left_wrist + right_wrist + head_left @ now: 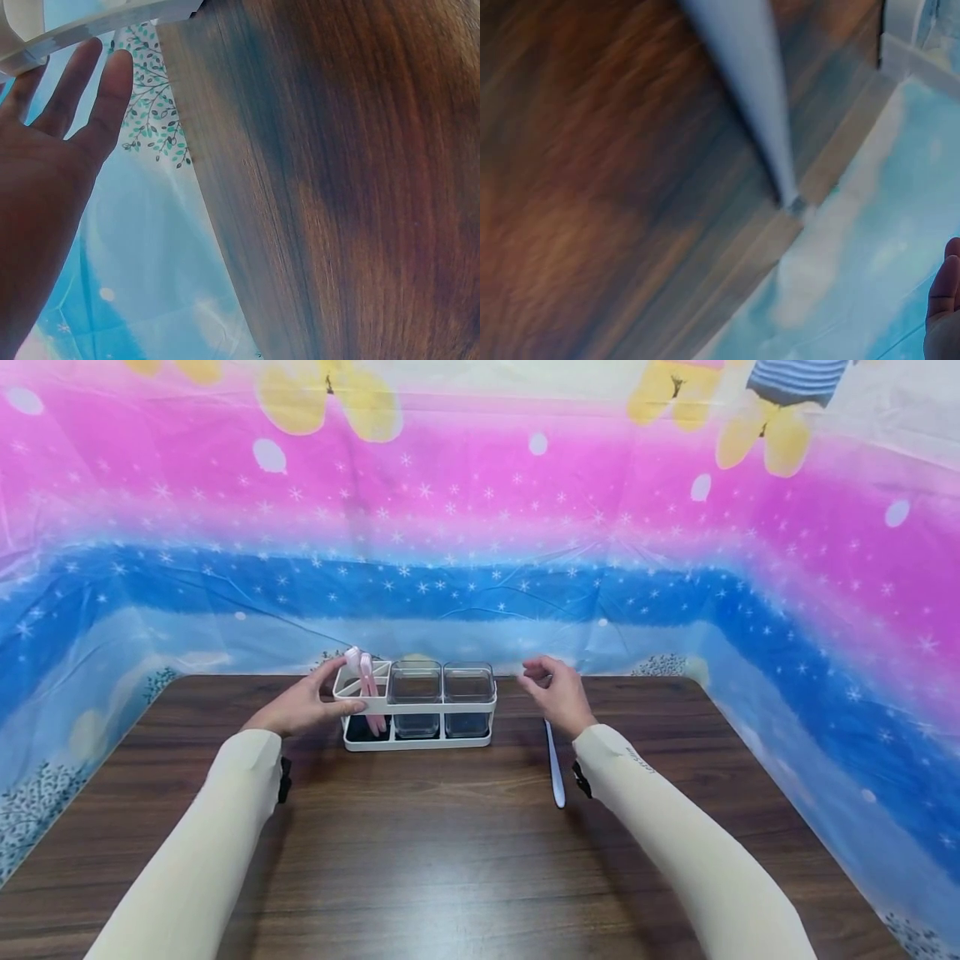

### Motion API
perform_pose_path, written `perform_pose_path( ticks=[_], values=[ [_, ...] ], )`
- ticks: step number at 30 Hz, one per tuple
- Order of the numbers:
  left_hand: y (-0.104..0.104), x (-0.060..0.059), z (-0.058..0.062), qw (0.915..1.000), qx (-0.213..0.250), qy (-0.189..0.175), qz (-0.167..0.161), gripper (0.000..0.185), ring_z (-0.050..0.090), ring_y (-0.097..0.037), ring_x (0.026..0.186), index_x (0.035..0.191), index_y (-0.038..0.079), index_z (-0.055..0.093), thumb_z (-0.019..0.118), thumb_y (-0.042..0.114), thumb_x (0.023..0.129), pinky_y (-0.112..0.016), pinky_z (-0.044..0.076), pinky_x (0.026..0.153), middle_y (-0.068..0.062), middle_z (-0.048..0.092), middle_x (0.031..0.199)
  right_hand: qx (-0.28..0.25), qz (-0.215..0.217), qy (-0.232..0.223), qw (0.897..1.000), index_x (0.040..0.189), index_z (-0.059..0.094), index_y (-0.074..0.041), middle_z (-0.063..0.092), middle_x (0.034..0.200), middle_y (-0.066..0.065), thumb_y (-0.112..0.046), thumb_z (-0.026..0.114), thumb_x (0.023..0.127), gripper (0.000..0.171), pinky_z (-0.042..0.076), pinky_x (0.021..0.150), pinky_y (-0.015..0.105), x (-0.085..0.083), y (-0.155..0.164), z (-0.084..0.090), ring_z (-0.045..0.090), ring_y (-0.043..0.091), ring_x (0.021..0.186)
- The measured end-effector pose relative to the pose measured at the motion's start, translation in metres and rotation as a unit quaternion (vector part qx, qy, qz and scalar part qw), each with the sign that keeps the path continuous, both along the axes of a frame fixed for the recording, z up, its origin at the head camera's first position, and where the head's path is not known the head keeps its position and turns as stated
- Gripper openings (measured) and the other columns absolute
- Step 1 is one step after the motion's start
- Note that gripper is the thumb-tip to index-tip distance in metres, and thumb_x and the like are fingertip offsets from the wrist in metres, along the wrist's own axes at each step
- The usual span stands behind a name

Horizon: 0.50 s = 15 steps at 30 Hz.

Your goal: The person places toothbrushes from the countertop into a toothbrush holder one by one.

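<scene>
A white three-slot rack point(417, 742) stands at the far middle of the brown table point(450, 860). Its left slot holds pink utensils point(366, 685); the other two slots hold clear square jars point(415, 687). My left hand point(333, 689) rests against the rack's left end, thumb along the front rim. In the left wrist view the fingers point(112, 82) are straight beside the white rim point(97, 26). My right hand point(536, 675) hovers just right of the rack, fingers loosely curled and holding nothing. A pale long-handled utensil point(554, 768) lies on the table under that wrist, and its handle point(742, 90) fills the right wrist view.
A plastic sheet point(480, 568) in pink, blue and white walls the table on the far side and both flanks. The table's far edge point(810, 225) runs close behind the rack. Bare wood stretches between my forearms toward me.
</scene>
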<state>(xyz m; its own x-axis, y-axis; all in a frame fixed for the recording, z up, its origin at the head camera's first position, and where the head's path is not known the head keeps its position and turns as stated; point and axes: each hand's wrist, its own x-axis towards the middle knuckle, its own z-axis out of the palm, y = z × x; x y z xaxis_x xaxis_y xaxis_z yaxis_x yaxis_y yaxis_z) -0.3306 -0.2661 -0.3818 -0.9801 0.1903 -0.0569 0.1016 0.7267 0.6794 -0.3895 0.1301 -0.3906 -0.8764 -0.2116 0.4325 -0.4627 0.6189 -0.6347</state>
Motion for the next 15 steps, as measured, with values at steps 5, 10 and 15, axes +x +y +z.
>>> perform_pose_path(
  ticks=[5,10,15],
  values=[
    [0.000,0.000,0.001,1.0000,-0.003,0.002,0.001,0.107,0.039,-0.048,0.123,0.153,0.022,0.005,0.063,0.068,0.076,-0.067,0.031,0.094,-0.030,0.030,0.142,0.018,-0.008,-0.037,0.999,0.114,0.063,-0.007,0.065,0.101,0.006,-0.021,0.066,0.091,0.027,0.051,0.074,0.036,0.000,0.020,-0.008,0.061,0.021,0.088],
    [0.001,0.000,0.001,1.0000,0.000,0.004,-0.003,0.106,0.041,-0.047,0.122,0.153,0.022,0.004,0.063,0.067,0.077,-0.066,0.032,0.094,-0.030,0.030,0.143,0.046,-0.022,-0.068,0.996,0.119,0.060,-0.006,0.062,0.107,0.009,-0.020,0.066,0.091,0.032,0.049,0.080,0.039,0.001,0.039,-0.015,0.059,0.024,0.096],
    [0.000,0.000,0.001,1.0000,-0.001,0.002,-0.004,0.106,0.038,-0.048,0.124,0.153,0.021,0.004,0.063,0.066,0.077,-0.067,0.031,0.094,-0.029,0.027,0.145,0.053,-0.032,-0.105,0.993,0.120,0.060,-0.006,0.063,0.108,0.011,-0.020,0.067,0.090,0.033,0.048,0.083,0.040,0.003,0.054,-0.023,0.059,0.024,0.097]
  ],
)
